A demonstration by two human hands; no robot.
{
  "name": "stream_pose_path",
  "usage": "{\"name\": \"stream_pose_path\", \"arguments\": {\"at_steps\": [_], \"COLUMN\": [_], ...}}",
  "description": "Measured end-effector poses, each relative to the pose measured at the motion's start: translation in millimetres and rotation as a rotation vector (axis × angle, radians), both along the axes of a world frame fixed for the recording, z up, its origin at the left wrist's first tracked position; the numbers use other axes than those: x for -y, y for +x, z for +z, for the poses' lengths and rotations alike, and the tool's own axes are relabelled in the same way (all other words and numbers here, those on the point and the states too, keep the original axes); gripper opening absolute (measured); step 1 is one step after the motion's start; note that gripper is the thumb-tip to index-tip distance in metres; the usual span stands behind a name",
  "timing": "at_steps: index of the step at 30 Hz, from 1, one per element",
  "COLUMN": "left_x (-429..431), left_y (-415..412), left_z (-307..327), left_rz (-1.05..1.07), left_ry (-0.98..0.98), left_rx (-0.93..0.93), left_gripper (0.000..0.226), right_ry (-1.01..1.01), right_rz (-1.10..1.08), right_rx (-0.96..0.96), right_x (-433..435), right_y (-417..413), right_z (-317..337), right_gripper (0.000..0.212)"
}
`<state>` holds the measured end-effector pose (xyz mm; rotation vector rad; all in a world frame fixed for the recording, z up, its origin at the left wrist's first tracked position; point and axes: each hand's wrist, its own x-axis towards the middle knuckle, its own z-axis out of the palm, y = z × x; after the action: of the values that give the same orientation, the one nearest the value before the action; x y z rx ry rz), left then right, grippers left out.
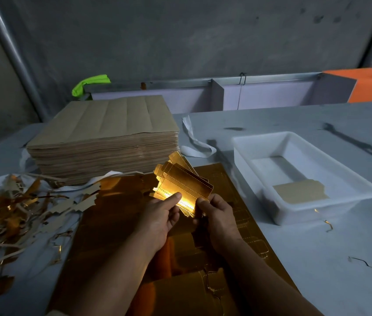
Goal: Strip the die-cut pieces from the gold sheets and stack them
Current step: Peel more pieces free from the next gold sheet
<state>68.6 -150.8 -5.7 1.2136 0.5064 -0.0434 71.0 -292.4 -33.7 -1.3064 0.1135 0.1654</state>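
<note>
Gold die-cut pieces [183, 185] sit fanned above the gold sheet [121, 226], pinched at their near edge by the left hand [157, 218] and right hand [218, 216], left of the white tray [294, 179].

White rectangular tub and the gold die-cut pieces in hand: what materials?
White rectangular tub: looks like translucent moulded plastic, with smooth matte walls and a rounded rim. Gold die-cut pieces, held by both hands: likely foil-laminated card, with a mirror-like glare and perforated fold lines.

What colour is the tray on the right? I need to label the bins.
White, slightly translucent plastic tray; the head view shows it clearly.
</note>
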Motion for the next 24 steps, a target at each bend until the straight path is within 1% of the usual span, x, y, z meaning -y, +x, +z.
{"name": "stream_pose_path", "arguments": {"at_steps": [4,7,10,15,18,20,23,24], "left_x": [-4,-7,-11,-15,-14,-14,-15,-17], "left_y": [0,0,-1,0,-1,0,4,6], "left_z": [1,2,2,2,4,6,8,6], "left_rz": [-0.013,-0.046,-0.064,-0.053,-0.053,-0.054,-0.012,0.025], "left_ry": [0.058,0.079,0.104,0.149,0.124,0.143,0.146,0.129], "left_rx": [-0.019,-0.027,-0.042,-0.042,-0.030,-0.053,-0.096,-0.105], "left_gripper": [0.018,0.016,0.016,0.019,0.023,0.029,0.017,0.020], "right_ry": [0.012,0.046,-0.022,-0.017,-0.008,-0.066,-0.204,-0.245], "right_rz": [-0.017,-0.041,-0.076,-0.078,-0.001,0.051,0.106,0.127], "right_rx": [0.053,0.040,0.019,0.043,0.095,0.142,0.195,0.215], "right_x": [-2,-4,-4,-6,-6,-7,-10,-11], "right_y": [0,-1,-1,-2,-4,-6,-8,-9], "right_z": [0,2,3,4,3,2,-1,-2], "right_gripper": [0.020,0.035,0.047,0.041,0.037,0.036,0.034,0.034]}}
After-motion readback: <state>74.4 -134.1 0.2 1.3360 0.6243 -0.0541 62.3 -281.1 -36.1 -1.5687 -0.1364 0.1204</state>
